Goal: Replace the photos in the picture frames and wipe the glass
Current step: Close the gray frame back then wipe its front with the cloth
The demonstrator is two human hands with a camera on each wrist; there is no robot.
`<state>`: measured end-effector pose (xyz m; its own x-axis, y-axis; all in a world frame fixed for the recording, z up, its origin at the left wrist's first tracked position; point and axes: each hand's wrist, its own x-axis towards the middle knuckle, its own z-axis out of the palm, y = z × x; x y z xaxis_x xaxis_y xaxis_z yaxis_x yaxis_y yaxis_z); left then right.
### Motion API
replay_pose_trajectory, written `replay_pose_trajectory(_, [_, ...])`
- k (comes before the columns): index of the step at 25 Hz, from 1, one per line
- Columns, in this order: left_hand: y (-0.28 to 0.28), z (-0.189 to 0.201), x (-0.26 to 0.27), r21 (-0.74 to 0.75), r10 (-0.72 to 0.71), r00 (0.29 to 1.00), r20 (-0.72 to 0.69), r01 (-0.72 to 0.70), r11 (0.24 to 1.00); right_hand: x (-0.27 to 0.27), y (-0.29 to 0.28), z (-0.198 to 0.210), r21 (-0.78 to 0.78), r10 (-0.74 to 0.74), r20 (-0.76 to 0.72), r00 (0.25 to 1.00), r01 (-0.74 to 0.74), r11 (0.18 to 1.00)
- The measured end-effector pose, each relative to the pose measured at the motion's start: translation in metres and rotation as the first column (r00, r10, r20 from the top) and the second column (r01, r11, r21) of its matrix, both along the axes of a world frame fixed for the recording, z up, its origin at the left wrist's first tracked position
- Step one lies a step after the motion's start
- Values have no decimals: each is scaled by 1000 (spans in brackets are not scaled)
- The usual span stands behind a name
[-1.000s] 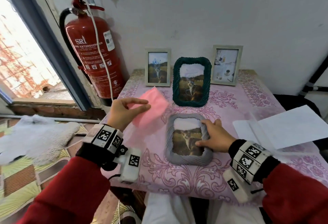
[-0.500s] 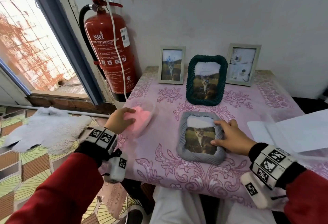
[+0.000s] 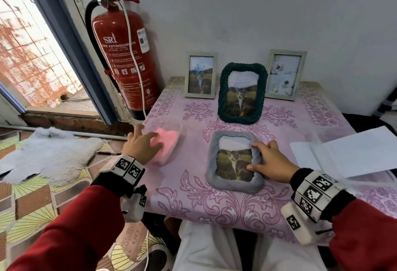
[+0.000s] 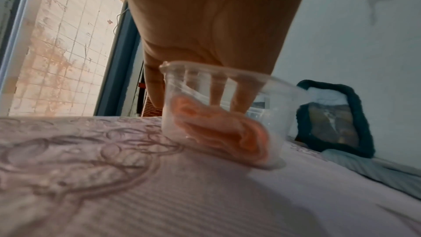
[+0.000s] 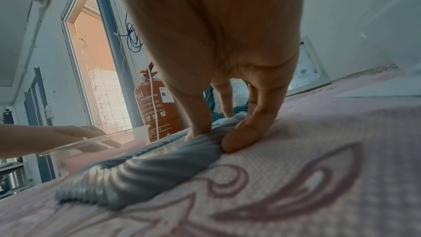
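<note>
A grey ribbed picture frame (image 3: 212,163) with a cat photo lies flat on the pink tablecloth (image 3: 193,197). My right hand (image 3: 264,159) rests on its right side, thumb on the inner edge and fingers spread along the rim. The right wrist view shows the thumb pressing the grey frame (image 5: 136,174). At the table's left edge my left hand (image 3: 150,141) presses a pink cloth (image 3: 168,141) down into a clear plastic container (image 3: 179,126). In the left wrist view, straight fingers reach into the container (image 4: 273,114) onto the cloth (image 4: 218,132).
A dark green frame (image 3: 241,93) stands behind the grey one, with two pale frames (image 3: 200,75) (image 3: 284,75) against the wall. White papers (image 3: 354,152) lie at the right. A red fire extinguisher (image 3: 122,56) stands left of the table, above a white rug (image 3: 49,154).
My left hand has lowered the pink cloth from above the table into the clear container at the left edge. The right hand has stayed on the grey frame.
</note>
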<state>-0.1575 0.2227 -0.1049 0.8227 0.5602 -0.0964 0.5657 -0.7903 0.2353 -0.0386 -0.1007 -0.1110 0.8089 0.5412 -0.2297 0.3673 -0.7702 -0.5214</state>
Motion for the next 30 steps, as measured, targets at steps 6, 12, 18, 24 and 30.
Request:
replay_pose_trajectory(6, [-27, 3, -2, 33, 49, 999, 15, -50, 998, -1, 0, 1, 6, -2, -1, 1000, 2, 1000])
replay_pose_trajectory(12, [-57, 23, 1, 204, -170, 846, 505, 74, 976, -2, 0, 2, 14, -12, -14, 1000, 12, 1000])
replay_pose_trajectory(18, [-115, 23, 37, -101, -266, 823, 503, 361, 927, -3, -2, 6, 29, -37, -47, 998, 38, 999])
replay_pose_trajectory(24, [-133, -7, 57, -278, -176, 962, 207, 230, 933, -4, -4, 6, 56, -120, -73, 990, 124, 991])
replay_pose_trajectory(30, [-132, -4, 58, -727, 197, 956, 216, 23, 687, -3, -7, -1, 164, -201, -69, 977, 210, 964])
